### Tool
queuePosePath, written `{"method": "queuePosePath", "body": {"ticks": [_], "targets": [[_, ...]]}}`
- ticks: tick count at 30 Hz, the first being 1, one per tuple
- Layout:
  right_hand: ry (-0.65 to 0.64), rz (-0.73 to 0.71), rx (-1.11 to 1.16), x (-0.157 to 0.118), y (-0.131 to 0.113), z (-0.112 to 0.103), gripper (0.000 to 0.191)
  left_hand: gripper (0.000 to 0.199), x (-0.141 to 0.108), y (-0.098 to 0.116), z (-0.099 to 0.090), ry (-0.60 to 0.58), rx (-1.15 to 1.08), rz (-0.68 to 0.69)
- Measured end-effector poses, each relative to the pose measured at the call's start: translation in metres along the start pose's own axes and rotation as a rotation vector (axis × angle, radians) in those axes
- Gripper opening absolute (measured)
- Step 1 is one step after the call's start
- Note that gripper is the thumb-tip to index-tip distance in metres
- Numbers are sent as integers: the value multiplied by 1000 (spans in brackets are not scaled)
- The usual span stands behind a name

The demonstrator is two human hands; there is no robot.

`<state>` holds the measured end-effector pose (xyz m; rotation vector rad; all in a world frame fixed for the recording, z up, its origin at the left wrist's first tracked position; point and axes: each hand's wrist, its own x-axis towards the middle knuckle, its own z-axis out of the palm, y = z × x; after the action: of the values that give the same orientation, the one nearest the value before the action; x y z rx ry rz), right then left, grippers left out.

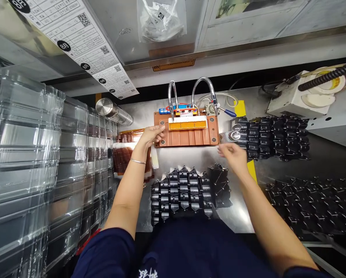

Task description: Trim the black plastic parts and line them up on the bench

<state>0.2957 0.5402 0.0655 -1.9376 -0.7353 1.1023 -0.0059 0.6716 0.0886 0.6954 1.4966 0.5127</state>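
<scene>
A copper-brown fixture plate (187, 139) lies on the bench in front of me, with round metal studs near its corners. Along its upper part runs an orange strip (188, 126) below a white bar. My left hand (152, 136) is at the plate's left edge, fingers curled over it beside a stud; whether something is pinched there I cannot make out. Just off the lower right corner is my right hand (234, 155), thumb and fingers drawn together. What lies between those fingertips, if anything, is too small to tell. Two bendable metal hoses (204, 80) arch over the plate's back.
Black moulded parts stand in rows close to me (183, 189), with more black parts (273, 137) at the right. Stacked clear plastic trays (24, 162) line the left. A steel flask (113, 111) lies behind brown film sheets (125, 156). A white machine (302, 98) stands back right.
</scene>
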Motion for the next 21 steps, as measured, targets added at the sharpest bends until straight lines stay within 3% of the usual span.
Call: {"method": "queuePosePath", "body": {"ticks": [3, 6, 8, 10, 13, 15, 18, 20, 21], "targets": [[97, -39, -147, -59, 47, -29, 51, 31, -20, -18, -2, 45, -3, 45], [46, -88, -562, -110, 95, -31, 74, 29, -41, -43, 13, 35, 25, 76], [29, -70, -672, -126, 116, -26, 80, 27, -54, -59, 27, -8, 60, 105], [24, -37, -624, -125, 123, -27, 81, 23, -68, -71, 40, -65, 102, 152], [-2, -25, -471, -105, 108, -44, 79, 25, -89, -80, 53, -151, 167, 254], [-118, -42, -358, -90, 84, -57, 75, 46, -100, -80, 59, -209, 195, 330], [-578, 58, -54, -74, 35, -59, 66, 80, -107, -74, 64, -388, 184, 418], [-856, 239, 93, -65, 4, -48, 58, 76, -105, -71, 63, -500, 147, 406], [-912, 320, 164, -60, -9, -40, 55, 69, -102, -70, 61, -513, 129, 385]]}}
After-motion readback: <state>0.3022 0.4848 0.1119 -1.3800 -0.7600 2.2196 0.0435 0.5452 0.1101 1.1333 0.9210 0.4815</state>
